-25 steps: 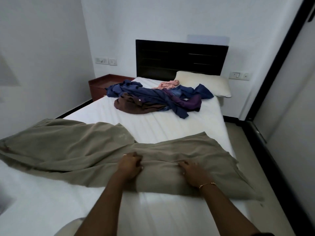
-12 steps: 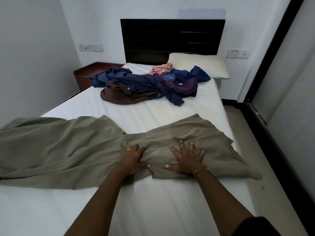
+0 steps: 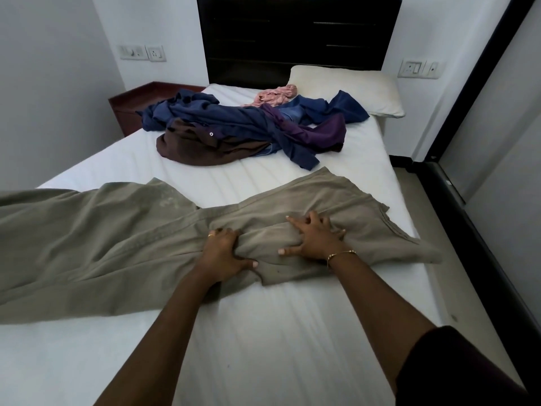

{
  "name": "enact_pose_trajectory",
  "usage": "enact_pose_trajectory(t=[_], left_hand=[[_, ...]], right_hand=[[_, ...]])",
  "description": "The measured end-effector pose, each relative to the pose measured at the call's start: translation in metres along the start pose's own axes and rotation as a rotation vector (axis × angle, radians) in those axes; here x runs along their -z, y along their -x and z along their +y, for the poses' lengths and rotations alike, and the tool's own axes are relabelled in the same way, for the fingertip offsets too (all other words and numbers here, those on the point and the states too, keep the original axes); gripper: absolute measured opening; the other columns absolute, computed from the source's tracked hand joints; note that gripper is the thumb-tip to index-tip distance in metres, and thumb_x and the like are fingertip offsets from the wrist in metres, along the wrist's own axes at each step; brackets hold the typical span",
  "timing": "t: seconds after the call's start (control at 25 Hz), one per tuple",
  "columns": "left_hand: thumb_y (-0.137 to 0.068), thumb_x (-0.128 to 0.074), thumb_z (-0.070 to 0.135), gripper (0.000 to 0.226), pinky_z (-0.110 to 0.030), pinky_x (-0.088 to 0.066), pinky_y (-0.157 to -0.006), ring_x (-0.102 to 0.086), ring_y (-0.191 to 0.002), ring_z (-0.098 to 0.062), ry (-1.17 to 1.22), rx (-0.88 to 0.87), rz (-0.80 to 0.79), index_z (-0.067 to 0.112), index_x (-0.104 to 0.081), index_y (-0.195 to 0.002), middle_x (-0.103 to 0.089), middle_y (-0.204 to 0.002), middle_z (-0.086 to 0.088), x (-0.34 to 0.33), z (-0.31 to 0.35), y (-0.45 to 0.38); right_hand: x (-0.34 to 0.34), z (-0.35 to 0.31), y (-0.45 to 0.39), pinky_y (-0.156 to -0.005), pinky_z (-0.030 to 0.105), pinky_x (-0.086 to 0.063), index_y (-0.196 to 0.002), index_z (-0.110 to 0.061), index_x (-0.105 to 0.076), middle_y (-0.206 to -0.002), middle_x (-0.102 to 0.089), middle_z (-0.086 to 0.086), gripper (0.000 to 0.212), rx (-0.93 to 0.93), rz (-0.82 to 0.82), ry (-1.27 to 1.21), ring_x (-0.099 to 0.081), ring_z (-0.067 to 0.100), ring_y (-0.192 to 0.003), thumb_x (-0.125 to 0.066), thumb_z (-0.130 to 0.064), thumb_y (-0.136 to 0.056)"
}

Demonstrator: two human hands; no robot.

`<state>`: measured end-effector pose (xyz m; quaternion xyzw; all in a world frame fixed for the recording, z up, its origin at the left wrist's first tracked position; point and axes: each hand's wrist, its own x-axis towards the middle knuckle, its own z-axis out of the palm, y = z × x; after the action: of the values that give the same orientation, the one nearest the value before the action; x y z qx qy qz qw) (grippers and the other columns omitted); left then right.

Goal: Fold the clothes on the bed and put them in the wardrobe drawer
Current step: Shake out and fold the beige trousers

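- Since half a second ago, my right hand (image 3: 314, 240) has curled its fingers, which lay flat and spread, and now bunches the cloth into a ridge.
- My left hand (image 3: 224, 253) still grips the khaki trousers (image 3: 117, 244) with its thumb under a fold.
- Both hands sit close together but do not touch.
- These trousers lie across the near part of the bed (image 3: 263, 347), long way going left to right, with the waist end on the right by the bed's edge and the legs running off to the left.
- Their cloth looks soft, thick and wrinkly.
- I cannot read any label or writing on them.
- Farther up the white sheet lies a messy pile of clothes (image 3: 243, 133), blue, brown, purple and pink, near a puffy pillow (image 3: 345, 89).
- Behind it stands a dark, flat headboard (image 3: 292, 36).
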<state>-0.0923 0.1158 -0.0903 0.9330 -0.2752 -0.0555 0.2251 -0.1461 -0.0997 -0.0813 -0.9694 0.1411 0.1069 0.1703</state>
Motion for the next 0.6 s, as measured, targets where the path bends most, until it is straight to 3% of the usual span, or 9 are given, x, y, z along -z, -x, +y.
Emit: enact_pose_trajectory(t=[0.12, 0.24, 0.28, 0.4, 0.52, 0.6], left_hand=[[-0.073, -0.074, 0.047, 0.057, -0.029, -0.042, -0.084, -0.055, -0.101, -0.024, 0.101, -0.084, 0.094, 0.011, -0.063, -0.117, -0.064, -0.106, -0.007, 0.014, 0.017, 0.005], [-0.083, -0.067, 0.023, 0.013, -0.026, -0.033, -0.065, -0.056, -0.085, -0.021, 0.016, -0.205, 0.094, 0.012, -0.064, -0.090, -0.060, -0.087, -0.001, 0.026, 0.045, 0.020], [-0.083, -0.065, 0.018, 0.006, -0.026, -0.030, -0.062, -0.053, -0.081, -0.020, 0.000, -0.239, 0.086, 0.015, -0.060, -0.084, -0.055, -0.083, 0.002, 0.029, 0.054, 0.028], [-0.083, -0.062, 0.015, 0.017, -0.027, -0.027, -0.060, -0.051, -0.075, -0.018, -0.031, -0.300, 0.057, 0.022, -0.048, -0.076, -0.050, -0.078, 0.007, 0.031, 0.069, 0.052], [-0.080, -0.061, 0.014, 0.020, -0.023, -0.026, -0.055, -0.049, -0.073, -0.017, -0.076, -0.345, -0.002, 0.023, -0.045, -0.074, -0.044, -0.067, 0.014, 0.035, 0.083, 0.076], [-0.079, -0.058, 0.011, 0.012, -0.017, -0.025, -0.053, -0.049, -0.080, -0.017, -0.184, -0.378, -0.137, 0.021, -0.052, -0.083, -0.046, -0.073, 0.014, 0.034, 0.095, 0.094]], right_hand=[[0.026, -0.003, 0.010, -0.107, 0.060, -0.016, -0.128, -0.035, -0.052, -0.139, -0.029, 0.006, 0.052, 0.033, 0.048, 0.160, -0.018, 0.034, -0.132, -0.062, -0.053, -0.080], [0.044, -0.004, 0.034, -0.110, 0.052, -0.020, -0.112, -0.026, -0.061, -0.130, -0.040, 0.005, 0.028, 0.195, 0.141, 0.432, -0.028, 0.029, -0.124, -0.055, -0.016, -0.086], [0.049, -0.006, 0.044, -0.110, 0.050, -0.020, -0.107, -0.024, -0.063, -0.126, -0.046, 0.004, 0.027, 0.241, 0.143, 0.476, -0.030, 0.027, -0.123, -0.053, -0.013, -0.085], [0.062, -0.001, 0.085, -0.107, 0.054, -0.021, -0.105, -0.023, -0.066, -0.122, -0.054, 0.005, 0.025, 0.257, 0.103, 0.673, -0.036, 0.027, -0.125, -0.053, -0.019, -0.085], [0.062, 0.020, 0.132, -0.105, 0.055, -0.022, -0.126, -0.025, -0.054, -0.140, -0.042, 0.005, 0.044, 0.040, -0.005, 0.758, -0.043, 0.026, -0.126, -0.059, -0.028, -0.083], [0.058, 0.031, 0.165, -0.106, 0.052, -0.025, -0.137, -0.018, -0.041, -0.145, -0.036, 0.003, 0.064, -0.149, -0.176, 0.728, -0.047, 0.022, -0.124, -0.068, -0.028, -0.080]])
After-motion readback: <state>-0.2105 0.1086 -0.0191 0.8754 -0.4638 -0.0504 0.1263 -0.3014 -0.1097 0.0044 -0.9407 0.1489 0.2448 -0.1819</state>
